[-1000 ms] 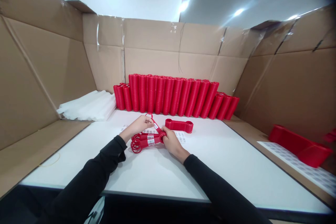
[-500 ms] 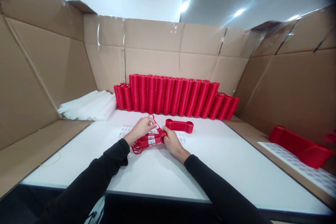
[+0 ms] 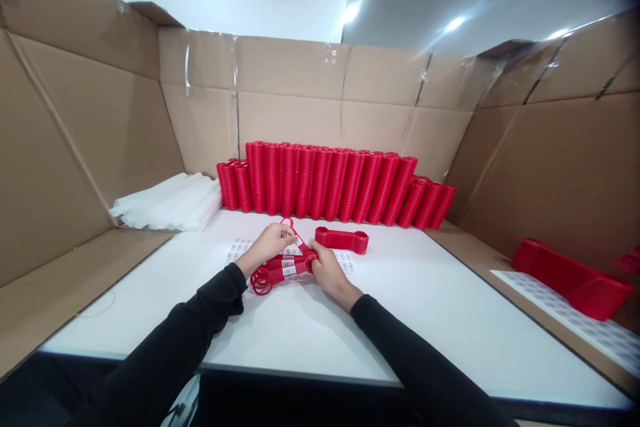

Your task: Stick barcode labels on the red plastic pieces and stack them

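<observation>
The red pieces (image 3: 276, 275) are between the hands, fanned out above the white table (image 3: 425, 320); the right hand (image 3: 329, 272) is closed on their joined end. The left hand (image 3: 273, 242) has its fingers bent together at the upper piece, but I cannot tell if they grip it or its label. If the right hand becomes loose, the fan could slide apart, because only this end seems well held. A label could also go on crooked or wrinkle, since the strips are narrow and lie at different angles. The pieces look like smooth plastic, flat, with round rings at the ends. Near them, the small stack (image 3: 341, 240) has ribbed sides, and the tall stacks (image 3: 330, 183) behind are ribbed also; leaning, they could fall if bumped. The white bundle (image 3: 170, 203) looks soft, and the walls (image 3: 295, 113) are creased cardboard.
</observation>
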A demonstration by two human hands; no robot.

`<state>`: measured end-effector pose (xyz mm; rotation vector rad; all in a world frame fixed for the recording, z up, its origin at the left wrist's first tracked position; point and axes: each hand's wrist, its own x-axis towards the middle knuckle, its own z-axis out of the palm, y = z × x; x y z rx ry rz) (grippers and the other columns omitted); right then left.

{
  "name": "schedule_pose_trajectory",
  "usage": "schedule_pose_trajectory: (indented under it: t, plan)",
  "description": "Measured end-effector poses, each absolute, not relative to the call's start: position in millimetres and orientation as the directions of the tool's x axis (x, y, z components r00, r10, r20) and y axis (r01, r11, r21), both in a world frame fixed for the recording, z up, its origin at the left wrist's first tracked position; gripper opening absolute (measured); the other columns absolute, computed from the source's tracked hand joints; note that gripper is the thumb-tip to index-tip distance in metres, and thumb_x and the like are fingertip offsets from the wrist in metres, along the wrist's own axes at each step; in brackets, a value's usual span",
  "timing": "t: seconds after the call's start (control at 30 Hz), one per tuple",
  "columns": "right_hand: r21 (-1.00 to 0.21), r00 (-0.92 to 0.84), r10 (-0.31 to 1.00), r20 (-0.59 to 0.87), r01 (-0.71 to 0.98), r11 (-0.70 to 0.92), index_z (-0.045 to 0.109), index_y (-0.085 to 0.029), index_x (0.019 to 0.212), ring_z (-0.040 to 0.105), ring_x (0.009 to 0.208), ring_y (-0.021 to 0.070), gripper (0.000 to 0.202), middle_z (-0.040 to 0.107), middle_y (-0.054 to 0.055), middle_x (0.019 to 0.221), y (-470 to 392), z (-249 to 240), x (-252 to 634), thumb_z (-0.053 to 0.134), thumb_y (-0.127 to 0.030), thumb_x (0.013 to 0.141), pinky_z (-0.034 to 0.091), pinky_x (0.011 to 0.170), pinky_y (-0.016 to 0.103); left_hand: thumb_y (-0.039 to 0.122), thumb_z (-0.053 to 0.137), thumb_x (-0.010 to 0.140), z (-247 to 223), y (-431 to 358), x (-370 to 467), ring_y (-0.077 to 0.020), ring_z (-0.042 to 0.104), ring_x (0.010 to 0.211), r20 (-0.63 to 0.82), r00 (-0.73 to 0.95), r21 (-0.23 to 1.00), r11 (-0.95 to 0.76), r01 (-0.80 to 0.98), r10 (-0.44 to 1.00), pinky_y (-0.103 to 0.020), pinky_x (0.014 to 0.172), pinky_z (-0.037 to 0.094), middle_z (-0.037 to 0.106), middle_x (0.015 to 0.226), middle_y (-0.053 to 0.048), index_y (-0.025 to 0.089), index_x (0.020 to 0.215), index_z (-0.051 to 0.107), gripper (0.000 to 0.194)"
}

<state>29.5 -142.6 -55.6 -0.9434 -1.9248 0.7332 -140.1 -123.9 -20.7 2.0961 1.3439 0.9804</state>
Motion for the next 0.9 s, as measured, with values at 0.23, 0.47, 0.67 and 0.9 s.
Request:
schedule_pose_trajectory:
  t: [0.23, 0.47, 0.67, 0.9]
  plan:
    - [-0.756, -0.359, 0.82, 0.446, 0.339, 0.56, 0.04, -0.019, 0.066, 0.044, 0.06, 0.0136, 0.018, 0.048, -0.002, 0.063, -140, -60, 29, 0.031, -0.004, 0.061, 0.031, 0.056, 0.025, 0.047, 0.056, 0.073, -20, -135, -136, -0.0171, 0.051, 0.068, 0.403, 0.254, 0.45, -0.432, 0.781, 0.879, -0.027, 0.06, 0.037, 0.054, 0.074, -0.002, 0.017, 0.08, 0.056, 0.031]
    - [-0.746, -0.4, 0.782, 0.477, 0.286, 0.601, 0.045, -0.018, 0.07, 0.047, 0.063, 0.014, 0.02, 0.05, -0.001, 0.067, -140, -58, 35, 0.032, -0.005, 0.062, 0.035, 0.059, 0.025, 0.05, 0.064, 0.065, -27, -126, -143, -0.0237, 0.047, 0.101, 0.494, 0.184, 0.477, -0.442, 0.76, 0.85, -0.035, 0.086, 0.039, 0.042, 0.114, -0.01, 0.02, 0.118, 0.046, 0.063]
    - [-0.74, -0.461, 0.756, 0.465, 0.265, 0.618, 0.053, -0.017, 0.078, 0.05, 0.066, 0.0137, 0.031, 0.055, 0.0, 0.073, -148, -49, 55, 0.03, -0.004, 0.062, 0.038, 0.062, 0.024, 0.033, 0.053, 0.077, -14, -127, -144, -0.0144, 0.051, 0.069, 0.542, 0.201, 0.572, -0.533, 0.623, 0.816, -0.026, 0.066, 0.04, 0.054, 0.072, -0.001, 0.016, 0.074, 0.053, 0.017]
    - [-0.61, -0.425, 0.737, 0.526, 0.416, 0.675, 0.054, -0.017, 0.091, 0.054, 0.081, 0.0172, 0.038, 0.06, 0.004, 0.088, -145, -58, 102, 0.035, -0.002, 0.061, 0.04, 0.075, 0.031, 0.035, 0.051, 0.077, -16, -140, -130, -0.0135, 0.052, 0.065, 0.353, 0.445, 0.581, -0.566, 0.585, 0.823, -0.024, 0.062, 0.039, 0.056, 0.073, -0.002, 0.015, 0.07, 0.057, 0.022]
